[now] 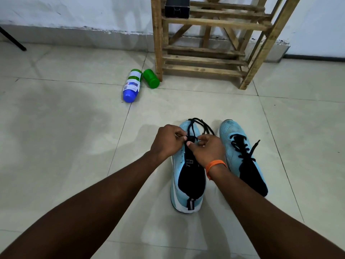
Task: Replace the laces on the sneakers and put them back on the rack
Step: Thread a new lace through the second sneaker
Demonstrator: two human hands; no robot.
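Working on the sneaker (188, 176) parked on the floor (65, 128) tiles, heel nearest, toe aimed at the rack (157, 43). Pinching the black lace (191, 130) with the left hand (169, 141), fingers curled in tight right over the tongue. Same deal with the right hand (208, 149), thumb and fingertips closed on the lace just beside the left. Got loose loops of lace spilling forward over the toe. Wearing an orange band (215, 164) on the right wrist. Sitting just to the right: the other sneaker (242, 161), black lace threaded through, one end sticking out sideways. Further off, against the white wall (74, 12), the wooden rack with a black box (177, 6) on an upper shelf. Lying by its left leg, a blue-capped bottle (131, 86) and a green cup (151, 78), right beside each other, can't tell if touching.
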